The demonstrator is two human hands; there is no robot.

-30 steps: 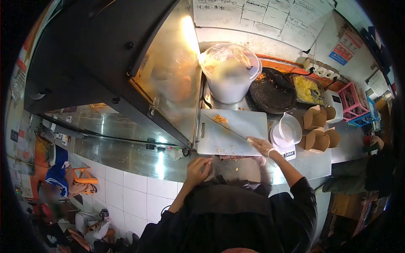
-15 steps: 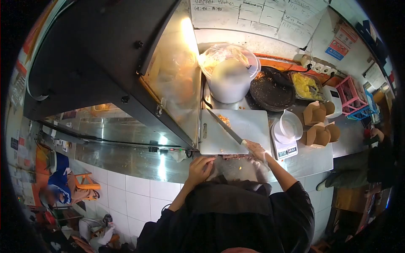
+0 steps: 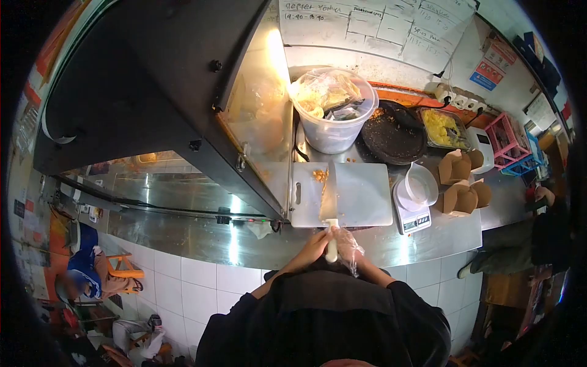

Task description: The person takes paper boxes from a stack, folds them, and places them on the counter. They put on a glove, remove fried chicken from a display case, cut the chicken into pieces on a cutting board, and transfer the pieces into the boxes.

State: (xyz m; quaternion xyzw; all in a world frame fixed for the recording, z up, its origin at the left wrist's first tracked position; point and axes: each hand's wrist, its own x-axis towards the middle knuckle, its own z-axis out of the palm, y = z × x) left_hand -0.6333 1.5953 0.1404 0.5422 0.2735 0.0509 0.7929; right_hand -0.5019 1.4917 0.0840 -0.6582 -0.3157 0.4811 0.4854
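Note:
A large knife (image 3: 329, 197) points away from me over the left part of the white cutting board (image 3: 367, 196), its white handle (image 3: 331, 249) past the board's near edge. My bare left hand (image 3: 313, 246) is closed at the left side of the handle, close to the blade. From the right, my right hand (image 3: 347, 246), in a clear plastic glove, is closed against the same handle; its fingertips are partly hidden by the glove's folds. Orange-brown crumbs (image 3: 320, 176) lie beside the blade.
Behind the board stand a clear bucket (image 3: 333, 131) with bags, a black pan (image 3: 393, 137) and a tray of yellow food (image 3: 443, 128). To the right are a scale (image 3: 414, 220) with a plastic tub (image 3: 420, 183) and brown boxes (image 3: 460, 197). A glass-fronted cabinet (image 3: 257, 122) stands left.
The knife has swung from slanting across the board to pointing straight away from me. My right hand has moved left and back with it, and my left hand has come to the handle.

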